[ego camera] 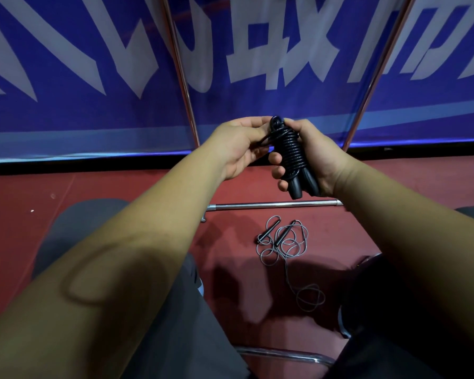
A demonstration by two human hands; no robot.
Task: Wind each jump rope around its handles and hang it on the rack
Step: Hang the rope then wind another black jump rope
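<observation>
1. Black cord wound tight: a seated person holds a black jump rope (288, 149) out in front with both bare arms stretched forward. The cord is coiled in close turns around the rope's two handles (298, 188), which lie side by side and point down toward the floor.
2. The right hand (316, 160) grips the bundle. Its palm sits behind the coils and its fingers curl round the handles, with the fingertips showing on the bundle's left side.
3. The left hand (238, 144) meets the top of the bundle, thumb and fingers pinching a short strand of cord that runs out from the upper coils. How that strand is fastened at the top cannot be told.
4. A second jump rope (285, 243) lies loose on the red floor (121, 187) below the hands. Its thin grey cord is in tangled loops, its two black handles lie near each other at the far end of the tangle, and a last loop trails toward the person's right leg.
5. The rack's two chrome poles (181, 77) rise behind the hands, spreading apart as they climb out of frame. Its chrome base bar (271, 205) lies on the floor between the held rope and the loose one.
6. A blue banner (93, 110) with large white characters fills the background behind the poles.
7. Dark trousers (175, 324) cover the person's legs in the foreground, with a chrome tube (285, 354) crossing between them at the bottom of the view.
</observation>
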